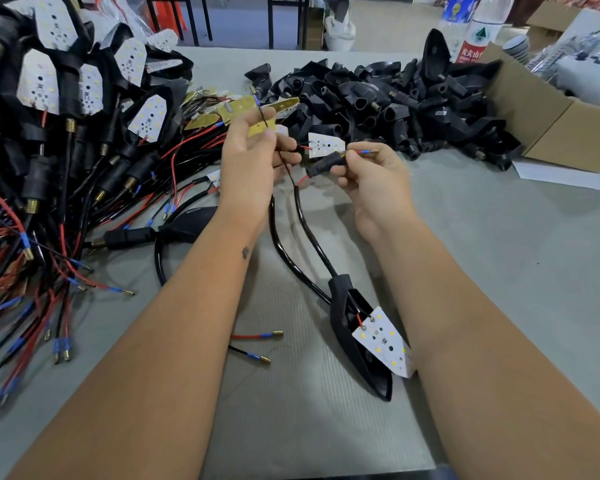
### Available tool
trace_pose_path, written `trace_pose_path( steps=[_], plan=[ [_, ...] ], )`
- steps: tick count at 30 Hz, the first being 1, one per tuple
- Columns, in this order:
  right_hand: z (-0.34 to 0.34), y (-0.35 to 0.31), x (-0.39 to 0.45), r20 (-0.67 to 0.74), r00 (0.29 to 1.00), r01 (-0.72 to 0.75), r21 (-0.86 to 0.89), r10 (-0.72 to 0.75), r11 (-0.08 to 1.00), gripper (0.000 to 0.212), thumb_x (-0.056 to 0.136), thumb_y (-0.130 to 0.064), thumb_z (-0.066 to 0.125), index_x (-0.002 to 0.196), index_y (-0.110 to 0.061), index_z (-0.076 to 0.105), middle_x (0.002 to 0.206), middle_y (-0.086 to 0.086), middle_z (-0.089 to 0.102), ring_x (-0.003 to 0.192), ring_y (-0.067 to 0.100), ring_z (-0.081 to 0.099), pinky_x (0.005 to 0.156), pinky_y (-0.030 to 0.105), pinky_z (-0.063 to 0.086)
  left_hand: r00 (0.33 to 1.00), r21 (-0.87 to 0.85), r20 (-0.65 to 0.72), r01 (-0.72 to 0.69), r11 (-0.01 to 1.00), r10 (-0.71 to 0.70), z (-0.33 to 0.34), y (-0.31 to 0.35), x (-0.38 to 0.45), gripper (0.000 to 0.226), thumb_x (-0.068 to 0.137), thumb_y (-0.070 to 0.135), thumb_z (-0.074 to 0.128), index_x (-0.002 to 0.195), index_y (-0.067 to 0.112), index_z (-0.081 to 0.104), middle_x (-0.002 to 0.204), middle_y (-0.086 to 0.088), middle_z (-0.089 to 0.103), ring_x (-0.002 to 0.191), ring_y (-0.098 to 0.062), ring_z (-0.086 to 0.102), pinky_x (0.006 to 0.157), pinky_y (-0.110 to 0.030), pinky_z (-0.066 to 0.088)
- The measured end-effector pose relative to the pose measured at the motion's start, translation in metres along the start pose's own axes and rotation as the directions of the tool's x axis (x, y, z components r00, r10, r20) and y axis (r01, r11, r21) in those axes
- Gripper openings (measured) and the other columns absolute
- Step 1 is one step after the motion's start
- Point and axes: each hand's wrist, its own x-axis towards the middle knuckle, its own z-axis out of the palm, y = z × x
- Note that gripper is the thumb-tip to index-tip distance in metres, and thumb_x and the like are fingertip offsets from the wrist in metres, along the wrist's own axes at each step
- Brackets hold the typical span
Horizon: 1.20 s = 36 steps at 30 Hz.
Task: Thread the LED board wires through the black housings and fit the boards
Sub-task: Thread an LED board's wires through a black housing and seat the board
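My left hand [253, 161] pinches a thin black wire [262, 112] whose blue-sleeved tip sticks up past my fingers. A white LED board [326, 144] hangs between my hands. My right hand [374, 181] grips a small black housing [326, 165] and pinches the red wire's blue-and-brass terminal [364, 152] coming out of its end. A black sleeved cable [305, 223] runs down from my hands to another black housing [354, 341] lying on the table, with a white LED board [383, 341] resting loosely on its open face.
Assembled housings with boards and red and black wires [49, 133] are heaped at the left. Empty black housings [395, 102] are piled at the back, beside a cardboard box [551, 126] and bottles [478, 26]. Two loose terminals [257, 344] lie on the grey table.
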Motion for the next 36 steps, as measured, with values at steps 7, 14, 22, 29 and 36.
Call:
trace_pose_path(
  steps=[7, 14, 22, 29, 36],
  plan=[
    [-0.0005, -0.0015, 0.0029, -0.028, 0.999, -0.015, 0.134, 0.019, 0.991, 0.022, 0.098, 0.007, 0.044, 0.087, -0.008, 0.054, 0.082, 0.010, 0.058, 0.055, 0.012, 0.056, 0.055, 0.018, 0.048, 0.998, 0.235, -0.021, -0.052, 0.971, 0.059, -0.0024, -0.0013, 0.0013, 0.026, 0.104, 0.012, 0.038, 0.090, 0.021, 0.059, 0.076, 0.004, 0.056, 0.062, -0.010, 0.060, 0.061, -0.025, 0.048],
    [-0.0021, -0.0017, 0.0053, -0.041, 0.999, -0.003, 0.183, 0.011, 0.983, 0.022, 0.098, 0.006, 0.043, 0.087, -0.010, 0.053, 0.082, 0.008, 0.059, 0.055, 0.011, 0.052, 0.054, 0.017, 0.046, 0.998, 0.440, 0.054, -0.056, 0.896, 0.037, -0.0039, -0.0036, -0.0020, 0.023, 0.098, 0.008, 0.048, 0.114, 0.023, 0.058, 0.068, 0.004, 0.066, 0.057, -0.004, 0.065, 0.059, -0.023, 0.051],
    [-0.0008, -0.0019, 0.0042, -0.045, 0.999, -0.003, 0.252, 0.015, 0.968, 0.023, 0.098, 0.008, 0.042, 0.086, -0.009, 0.052, 0.079, 0.009, 0.058, 0.056, 0.013, 0.052, 0.056, 0.016, 0.048, 0.986, 0.658, 0.145, -0.160, 0.736, 0.085, -0.0022, -0.0087, -0.0059, 0.027, 0.091, 0.010, 0.053, 0.093, 0.029, 0.072, 0.070, 0.016, 0.060, 0.052, 0.005, 0.049, 0.050, -0.010, 0.033],
    [-0.0004, -0.0024, 0.0051, -0.051, 0.998, -0.009, 0.243, 0.021, 0.970, 0.022, 0.098, 0.008, 0.043, 0.087, -0.009, 0.053, 0.077, 0.008, 0.058, 0.054, 0.012, 0.053, 0.056, 0.017, 0.048, 0.982, 0.685, 0.163, -0.184, 0.705, 0.098, -0.0032, -0.0049, -0.0070, 0.027, 0.091, 0.010, 0.053, 0.098, 0.026, 0.073, 0.075, 0.019, 0.061, 0.054, 0.006, 0.051, 0.051, -0.008, 0.035],
    [0.0001, -0.0022, 0.0049, -0.057, 0.998, -0.003, 0.236, 0.017, 0.972, 0.021, 0.098, 0.007, 0.044, 0.087, -0.008, 0.054, 0.075, 0.008, 0.059, 0.053, 0.011, 0.054, 0.055, 0.017, 0.047, 0.981, 0.664, 0.169, -0.185, 0.724, 0.095, -0.0008, -0.0040, -0.0076, 0.012, 0.091, 0.017, 0.061, 0.091, 0.023, 0.071, 0.075, 0.019, 0.063, 0.069, 0.004, 0.058, 0.069, -0.016, 0.047]
  ],
)
